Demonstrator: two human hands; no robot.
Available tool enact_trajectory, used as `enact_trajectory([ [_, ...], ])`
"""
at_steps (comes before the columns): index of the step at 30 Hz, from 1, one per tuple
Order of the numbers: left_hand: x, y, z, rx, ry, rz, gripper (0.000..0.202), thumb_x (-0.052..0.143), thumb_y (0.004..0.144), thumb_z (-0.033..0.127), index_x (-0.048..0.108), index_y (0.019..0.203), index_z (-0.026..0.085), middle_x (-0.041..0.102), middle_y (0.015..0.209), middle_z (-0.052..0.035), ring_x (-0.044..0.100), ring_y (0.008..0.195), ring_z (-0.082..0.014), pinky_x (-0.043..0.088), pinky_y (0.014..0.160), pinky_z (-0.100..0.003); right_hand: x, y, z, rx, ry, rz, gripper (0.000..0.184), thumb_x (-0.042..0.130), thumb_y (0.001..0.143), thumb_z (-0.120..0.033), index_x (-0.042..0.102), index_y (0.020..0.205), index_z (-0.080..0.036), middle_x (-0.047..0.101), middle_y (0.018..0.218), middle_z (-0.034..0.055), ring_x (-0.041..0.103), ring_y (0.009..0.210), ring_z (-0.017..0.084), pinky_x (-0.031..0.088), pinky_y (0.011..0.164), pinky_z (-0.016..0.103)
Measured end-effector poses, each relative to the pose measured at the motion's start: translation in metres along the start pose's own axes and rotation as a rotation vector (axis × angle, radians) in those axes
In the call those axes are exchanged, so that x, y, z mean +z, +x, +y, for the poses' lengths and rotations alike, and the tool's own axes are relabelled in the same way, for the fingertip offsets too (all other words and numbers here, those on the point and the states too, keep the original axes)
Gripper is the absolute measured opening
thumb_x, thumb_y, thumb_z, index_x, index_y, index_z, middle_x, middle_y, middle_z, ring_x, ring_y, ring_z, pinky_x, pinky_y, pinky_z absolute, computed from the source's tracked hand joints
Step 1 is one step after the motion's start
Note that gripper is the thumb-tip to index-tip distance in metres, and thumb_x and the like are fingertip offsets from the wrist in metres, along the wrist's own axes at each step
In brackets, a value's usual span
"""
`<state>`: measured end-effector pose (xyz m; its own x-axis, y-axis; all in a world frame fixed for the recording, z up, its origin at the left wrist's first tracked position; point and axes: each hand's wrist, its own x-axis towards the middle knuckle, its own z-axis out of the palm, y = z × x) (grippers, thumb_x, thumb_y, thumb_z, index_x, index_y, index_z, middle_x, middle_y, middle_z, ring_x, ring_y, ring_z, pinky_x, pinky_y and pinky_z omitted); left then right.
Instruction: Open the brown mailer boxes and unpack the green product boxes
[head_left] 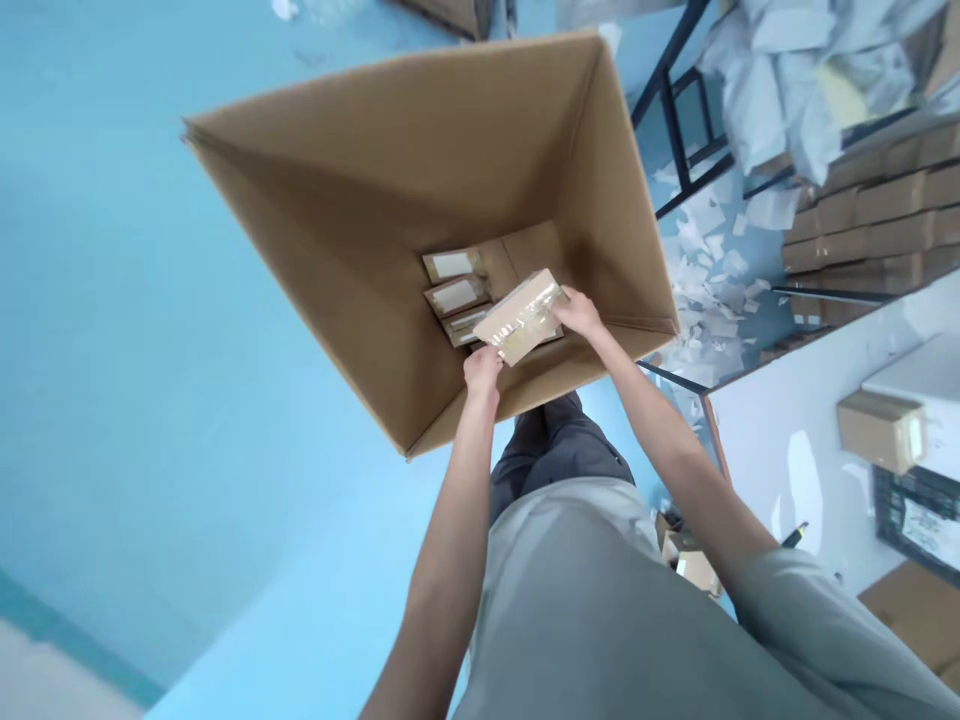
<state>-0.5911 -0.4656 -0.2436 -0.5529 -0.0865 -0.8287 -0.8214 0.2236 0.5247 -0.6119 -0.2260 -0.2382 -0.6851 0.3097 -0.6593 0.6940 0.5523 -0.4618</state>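
A large open cardboard box stands on the blue floor below me. Both my arms reach down into it. My left hand and my right hand grip the two ends of a small taped brown parcel, holding it just above the box bottom. Three similar small parcels with white labels lie in a row on the bottom, to the left of the held one. My fingers are closed around the parcel's edges.
A black metal rack with grey mailer bags and stacked cartons stands at the right. White paper scraps litter the floor beside the box. A white table carries a small brown box.
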Motion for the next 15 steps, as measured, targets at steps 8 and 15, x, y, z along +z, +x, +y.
enact_trajectory([
  [8,0.015,-0.200,0.043,0.330,-0.253,-0.303,0.027,0.083,0.090,0.033,0.093,0.115,0.028,0.092,0.124,-0.0089,0.086,0.136,-0.0311,0.065,0.129,-0.048,-0.137,-0.187,0.078,-0.198,0.321,0.597,0.071,0.065,0.114,-0.065,0.074,0.169,-0.021,0.075,0.172,0.0131,0.071,0.162,0.036,0.055,0.140,0.053],
  [15,0.121,-0.294,0.026,0.222,0.012,-0.804,0.029,0.089,0.085,0.022,0.094,0.114,0.026,0.093,0.130,-0.0077,0.082,0.144,-0.0330,0.058,0.137,-0.046,-0.177,-0.340,0.213,0.116,0.296,1.001,0.068,0.059,0.112,-0.064,0.077,0.163,-0.022,0.081,0.161,0.0155,0.076,0.150,0.040,0.058,0.134,0.064],
])
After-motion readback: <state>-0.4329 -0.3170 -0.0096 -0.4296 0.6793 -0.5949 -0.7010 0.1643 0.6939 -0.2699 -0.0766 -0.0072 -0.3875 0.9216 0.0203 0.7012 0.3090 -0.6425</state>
